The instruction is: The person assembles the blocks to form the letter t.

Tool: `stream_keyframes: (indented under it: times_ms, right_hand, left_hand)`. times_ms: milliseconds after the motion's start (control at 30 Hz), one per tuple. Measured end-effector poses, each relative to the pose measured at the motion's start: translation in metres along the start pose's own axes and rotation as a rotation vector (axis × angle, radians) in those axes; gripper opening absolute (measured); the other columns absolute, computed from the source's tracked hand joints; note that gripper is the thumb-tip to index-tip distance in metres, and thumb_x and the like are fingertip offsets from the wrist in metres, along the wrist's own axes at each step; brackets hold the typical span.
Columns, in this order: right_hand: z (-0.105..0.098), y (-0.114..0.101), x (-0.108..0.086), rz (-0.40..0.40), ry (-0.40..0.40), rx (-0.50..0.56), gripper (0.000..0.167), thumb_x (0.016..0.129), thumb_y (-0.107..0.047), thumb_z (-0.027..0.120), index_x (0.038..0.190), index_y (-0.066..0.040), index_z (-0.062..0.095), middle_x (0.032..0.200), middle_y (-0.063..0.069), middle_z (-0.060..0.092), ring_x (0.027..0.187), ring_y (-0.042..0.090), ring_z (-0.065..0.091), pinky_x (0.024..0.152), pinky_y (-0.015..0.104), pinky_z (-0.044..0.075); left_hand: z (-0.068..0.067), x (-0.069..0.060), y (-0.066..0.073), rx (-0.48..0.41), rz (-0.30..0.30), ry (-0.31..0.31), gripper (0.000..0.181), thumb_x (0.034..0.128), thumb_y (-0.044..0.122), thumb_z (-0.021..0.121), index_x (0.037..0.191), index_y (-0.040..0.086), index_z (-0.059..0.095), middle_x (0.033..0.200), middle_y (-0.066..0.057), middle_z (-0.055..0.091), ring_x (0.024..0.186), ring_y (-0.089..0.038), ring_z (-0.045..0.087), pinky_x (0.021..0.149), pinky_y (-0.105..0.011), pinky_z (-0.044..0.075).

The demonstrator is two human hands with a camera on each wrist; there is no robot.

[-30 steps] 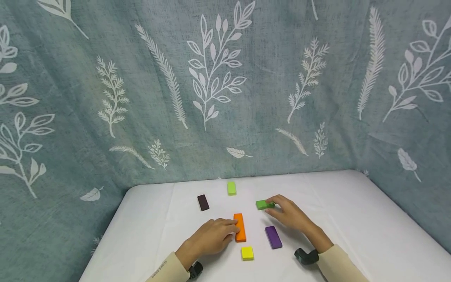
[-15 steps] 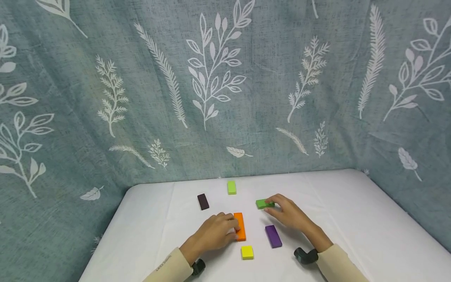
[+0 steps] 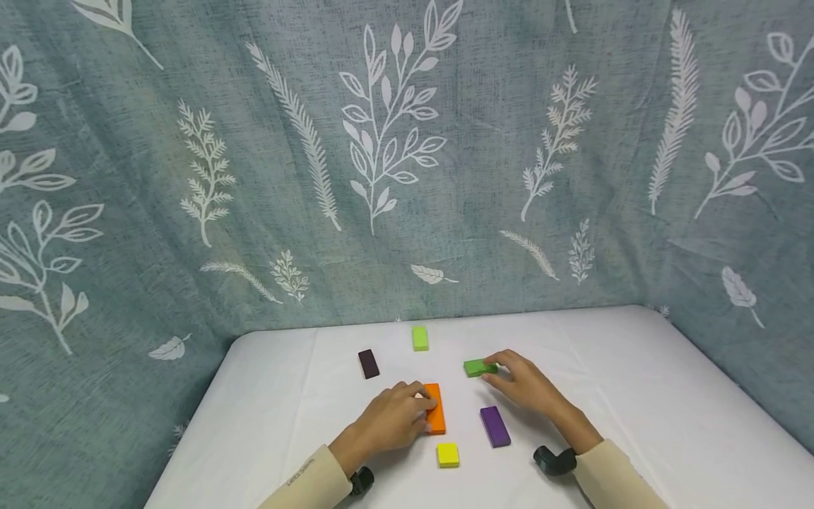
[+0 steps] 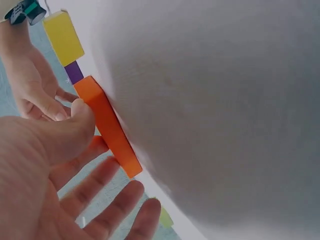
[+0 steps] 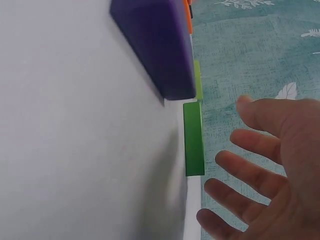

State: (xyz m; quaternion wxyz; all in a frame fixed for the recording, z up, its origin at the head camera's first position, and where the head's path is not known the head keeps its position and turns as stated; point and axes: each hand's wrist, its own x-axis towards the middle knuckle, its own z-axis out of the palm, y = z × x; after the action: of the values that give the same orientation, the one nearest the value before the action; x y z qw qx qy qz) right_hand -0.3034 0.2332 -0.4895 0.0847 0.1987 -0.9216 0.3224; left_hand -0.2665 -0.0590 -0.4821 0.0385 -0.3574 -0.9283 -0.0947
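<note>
The orange block (image 3: 435,417) lies flat on the white table, and my left hand (image 3: 391,420) is at its left side. Index finger and thumb grip it, the index reaching across its top. In the left wrist view the thumb of my left hand (image 4: 55,165) touches the orange block (image 4: 112,132), whose far side hides the index fingertip. My right hand (image 3: 528,385) is over the right end of the green block (image 3: 475,367). Seen from the right wrist, the fingers of my right hand (image 5: 265,165) are spread and apart from the green block (image 5: 194,140).
A purple block (image 3: 494,427) lies below the green one, and a yellow block (image 3: 448,455) lies nearest the front. Farther back are a black block (image 3: 369,364) and a light green block (image 3: 420,338). Patterned cloth (image 3: 470,177) hangs behind the table (image 3: 267,396).
My left hand has shifted slightly up and right, its index finger now bent farther over the orange block. My right hand and the blocks have stayed in place.
</note>
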Motion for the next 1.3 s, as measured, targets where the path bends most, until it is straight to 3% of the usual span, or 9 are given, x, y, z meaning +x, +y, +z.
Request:
stream_keyframes:
  times_ms: [133,300,567,800,1033,1300]
  right_hand:
    - [0.0,0.006,0.003,-0.012,0.007,-0.015,0.028,0.094,-0.018,0.07,0.118,-0.004,0.067,0.117,0.01,0.068,0.116,0.034,0.062,0.098,0.053,0.05]
    - [-0.005,0.015,0.012,-0.048,0.019,-0.028,0.03,0.092,-0.01,0.071,0.121,-0.002,0.067,0.117,0.012,0.068,0.112,0.035,0.063,0.093,0.051,0.053]
    - [-0.009,0.026,0.026,-0.097,-0.1,-0.023,0.035,0.091,-0.008,0.071,0.124,0.001,0.066,0.12,0.016,0.068,0.113,0.038,0.063,0.091,0.047,0.055]
    - [-0.013,0.029,0.032,-0.124,-0.14,-0.047,0.035,0.089,-0.006,0.073,0.122,0.003,0.066,0.116,0.018,0.068,0.106,0.035,0.067,0.089,0.044,0.057]
    - [-0.01,0.029,0.038,-0.145,-0.171,-0.099,0.032,0.088,-0.008,0.075,0.117,0.002,0.07,0.11,0.012,0.071,0.096,0.023,0.067,0.083,0.035,0.056]
    - [-0.01,0.03,0.039,-0.159,-0.173,-0.104,0.029,0.086,-0.006,0.076,0.113,0.004,0.071,0.107,0.012,0.072,0.096,0.024,0.068,0.083,0.035,0.057]
  left_hand:
    - [0.002,0.0,-0.002,-0.055,-0.039,-0.019,0.035,0.0948,0.035,0.069,0.129,0.024,0.069,0.134,0.004,0.061,0.115,-0.017,0.061,0.094,-0.037,0.054]
    - [0.0,0.0,-0.001,-0.057,-0.045,-0.014,0.033,0.0946,0.033,0.069,0.126,0.024,0.07,0.131,0.002,0.064,0.116,-0.018,0.063,0.096,-0.038,0.054]
    - [-0.002,-0.004,0.001,-0.063,-0.08,-0.034,0.031,0.0942,0.033,0.069,0.124,0.022,0.069,0.131,0.0,0.065,0.118,-0.019,0.063,0.098,-0.039,0.053]
    - [-0.001,-0.001,0.003,-0.065,-0.074,-0.029,0.032,0.0944,0.034,0.069,0.124,0.022,0.069,0.131,0.002,0.065,0.117,-0.018,0.063,0.097,-0.038,0.053]
    - [-0.001,-0.001,-0.003,-0.084,-0.064,-0.026,0.03,0.0954,0.036,0.067,0.122,0.024,0.071,0.13,0.005,0.065,0.117,-0.017,0.064,0.096,-0.035,0.054]
    - [0.0,-0.001,-0.001,-0.054,-0.068,-0.022,0.029,0.0953,0.037,0.067,0.122,0.026,0.071,0.131,0.004,0.065,0.115,-0.017,0.064,0.094,-0.036,0.055]
